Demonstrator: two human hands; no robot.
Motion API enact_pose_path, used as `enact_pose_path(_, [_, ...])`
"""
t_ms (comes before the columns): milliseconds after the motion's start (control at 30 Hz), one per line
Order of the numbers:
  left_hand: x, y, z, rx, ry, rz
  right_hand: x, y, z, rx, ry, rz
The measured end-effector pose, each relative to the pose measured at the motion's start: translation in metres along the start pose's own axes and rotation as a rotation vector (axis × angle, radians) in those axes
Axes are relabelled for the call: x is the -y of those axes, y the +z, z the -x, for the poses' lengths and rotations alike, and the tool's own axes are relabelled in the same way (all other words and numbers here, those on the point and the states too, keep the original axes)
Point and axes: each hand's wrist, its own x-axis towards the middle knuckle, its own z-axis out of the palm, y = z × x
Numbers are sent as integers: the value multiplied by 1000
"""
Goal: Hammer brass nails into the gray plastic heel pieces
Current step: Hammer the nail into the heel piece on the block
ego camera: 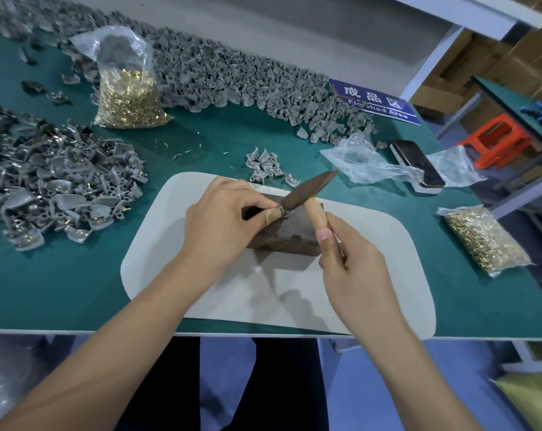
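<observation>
My right hand [350, 262] grips the wooden handle of a small hammer [310, 189], whose dark head rests down on top of a brown block [289, 233]. My left hand [223, 219] pinches a small piece against the block just under the hammer head; a bandaged fingertip covers most of it, so I cannot tell its shape. The block lies on a white mat [232, 293]. A small cluster of gray heel pieces [265, 166] lies just beyond the mat.
A heap of heel pieces with brass nails [61, 194] lies at the left. A long bank of gray pieces [232, 79] runs along the back. Bags of brass nails stand back left [129, 98] and right [481, 241]. A phone [419, 166] and crumpled plastic [366, 163] lie right.
</observation>
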Motion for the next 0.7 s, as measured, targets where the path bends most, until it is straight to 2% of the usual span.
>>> enact_pose_path(267, [1,0,1,-8,21,31,3,-24,-16,-106,-56,-64])
enact_pose_path(333, [1,1,2,-17,23,20,3,-22,-16,-46,-63,-32])
enact_pose_path(400, [1,2,1,-28,23,6,0,-20,-17,85,-52,42])
enact_pose_path(467, [0,2,1,-29,28,-1,-3,-23,-18,126,-42,78])
enact_pose_path(633, [1,2,2,-28,46,1,0,-30,-24,-31,-83,29])
enact_pose_path(700, [0,2,2,-27,50,-3,-1,-32,-28,-15,-68,26])
